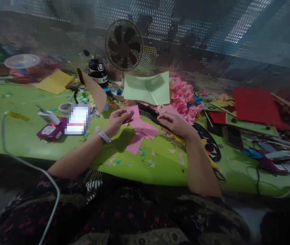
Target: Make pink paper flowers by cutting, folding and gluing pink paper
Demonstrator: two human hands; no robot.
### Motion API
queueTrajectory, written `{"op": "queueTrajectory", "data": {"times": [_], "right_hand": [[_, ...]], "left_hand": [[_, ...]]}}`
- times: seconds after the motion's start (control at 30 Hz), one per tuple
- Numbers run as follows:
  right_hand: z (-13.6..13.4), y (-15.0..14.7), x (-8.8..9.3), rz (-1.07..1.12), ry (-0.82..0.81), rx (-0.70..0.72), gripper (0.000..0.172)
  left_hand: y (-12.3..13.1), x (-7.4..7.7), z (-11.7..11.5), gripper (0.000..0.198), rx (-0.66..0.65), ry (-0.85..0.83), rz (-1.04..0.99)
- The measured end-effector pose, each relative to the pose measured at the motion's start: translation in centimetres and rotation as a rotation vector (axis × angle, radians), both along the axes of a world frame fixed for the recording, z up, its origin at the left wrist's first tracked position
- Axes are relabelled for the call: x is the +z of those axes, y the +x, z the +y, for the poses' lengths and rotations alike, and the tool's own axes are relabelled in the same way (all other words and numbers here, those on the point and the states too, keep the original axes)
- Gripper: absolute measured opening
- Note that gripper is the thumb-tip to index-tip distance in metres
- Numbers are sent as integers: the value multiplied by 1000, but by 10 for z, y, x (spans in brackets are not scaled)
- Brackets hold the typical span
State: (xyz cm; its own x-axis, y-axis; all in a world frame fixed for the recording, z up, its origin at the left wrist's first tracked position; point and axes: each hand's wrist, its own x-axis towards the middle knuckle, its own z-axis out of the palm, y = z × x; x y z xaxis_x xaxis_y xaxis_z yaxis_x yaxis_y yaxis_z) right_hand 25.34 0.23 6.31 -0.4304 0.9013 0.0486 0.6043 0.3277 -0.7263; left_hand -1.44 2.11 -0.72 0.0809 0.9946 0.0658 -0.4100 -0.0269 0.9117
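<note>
My left hand [118, 119], with a white band at the wrist, is closed in a pinch on the edge of a pink paper piece [135, 113]. Just below, several pink paper rectangles [136, 141] overlap on the green tabletop. My right hand [173, 125] is curled over the near end of a long black tool [148, 110], its fingertips touching it; the tool's exact kind is unclear. Under that palm runs a yellow strip [175, 134]. Beside the right wrist lies a black looped handle [212, 151], partly hidden by the forearm.
Behind the hands are a pale green sheet [147, 89], a pink paper flower heap [182, 97], a bottle [97, 73] and a fan [124, 46]. At left, a lit phone [77, 119] stands by a purple box [51, 132]. A white cable [30, 162] crosses the table's edge. Red sheets [256, 103] lie right.
</note>
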Motion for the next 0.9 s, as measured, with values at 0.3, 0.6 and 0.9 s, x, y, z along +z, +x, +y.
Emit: {"op": "queueTrajectory", "data": {"times": [0.3,0.6,0.9], "right_hand": [[0,-2,0,-19,20,4,35],[-5,-9,1,-65,-62,-1,34],[-4,-7,0,-85,-95,34,33]], "left_hand": [[-1,-2,1,37,-17,33,31],[1,1,-3,39,-47,48,91],[6,4,-7,44,0,17,96]]}}
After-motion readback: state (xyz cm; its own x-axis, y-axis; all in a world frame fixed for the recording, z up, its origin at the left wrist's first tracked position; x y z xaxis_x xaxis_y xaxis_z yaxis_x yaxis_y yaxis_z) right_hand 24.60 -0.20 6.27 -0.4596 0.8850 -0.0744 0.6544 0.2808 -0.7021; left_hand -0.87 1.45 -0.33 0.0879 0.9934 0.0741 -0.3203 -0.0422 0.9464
